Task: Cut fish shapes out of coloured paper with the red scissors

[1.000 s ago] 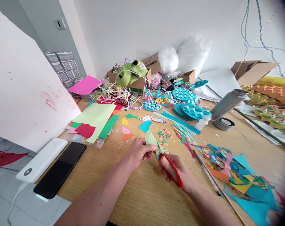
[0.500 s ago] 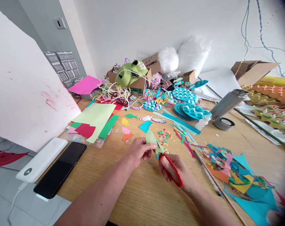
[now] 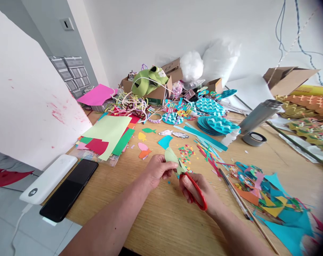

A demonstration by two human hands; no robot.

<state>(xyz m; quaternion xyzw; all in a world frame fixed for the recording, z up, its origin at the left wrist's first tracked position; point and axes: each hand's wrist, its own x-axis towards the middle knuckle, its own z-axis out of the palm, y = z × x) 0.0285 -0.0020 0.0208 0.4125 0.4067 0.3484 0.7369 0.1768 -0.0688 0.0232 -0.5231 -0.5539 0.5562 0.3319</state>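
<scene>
Between the thumb and fingers of my left hand (image 3: 159, 170) is a small piece of light green paper (image 3: 171, 155), with a drawn line on it. My right hand (image 3: 195, 188) is closed around red-handled scissors (image 3: 198, 190), whose blades meet the lower edge of the paper. Beyond my hands lie a blue paper piece (image 3: 165, 142) and paper fish: a green fish (image 3: 149, 130), a yellow one (image 3: 142, 136) and an orange one (image 3: 144, 153). Tiny coloured paper bits (image 3: 186, 150) are scattered just behind the scissors.
Coloured paper sheets (image 3: 108, 133) are stacked at left, near a black phone (image 3: 69, 190) and a white power bank (image 3: 48, 179). Paper scraps (image 3: 273, 199), a pen (image 3: 234, 193) and a thin stick (image 3: 253, 213) lie at right. A metal flask (image 3: 260, 115) leans behind a tape roll (image 3: 254, 139).
Both hands keep their hold on the paper and scissors, almost in the same place. The view has shifted very slightly; nothing else visibly differs.
</scene>
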